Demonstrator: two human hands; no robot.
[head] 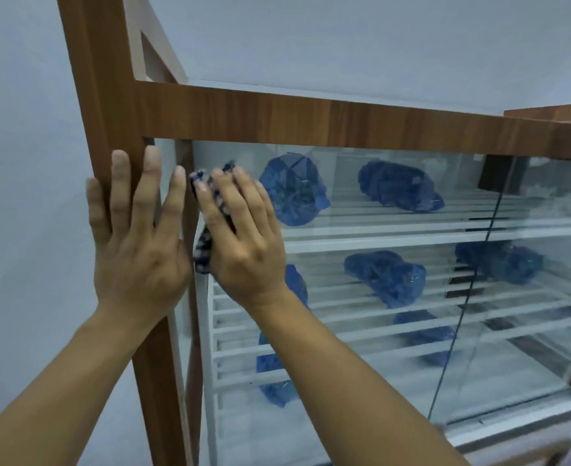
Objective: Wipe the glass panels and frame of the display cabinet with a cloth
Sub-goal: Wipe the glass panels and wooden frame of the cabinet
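The display cabinet has a brown wooden frame and glass front panels. My left hand lies flat with fingers spread on the frame's left corner post, holding nothing. My right hand presses a dark blue and white checked cloth against the upper left corner of the left glass panel, just under the top rail. Most of the cloth is hidden under my palm and fingers.
Behind the glass, white slatted shelves carry several blue crumpled bundles. A dark vertical seam separates two glass panes. A pale wall lies to the left and behind the cabinet.
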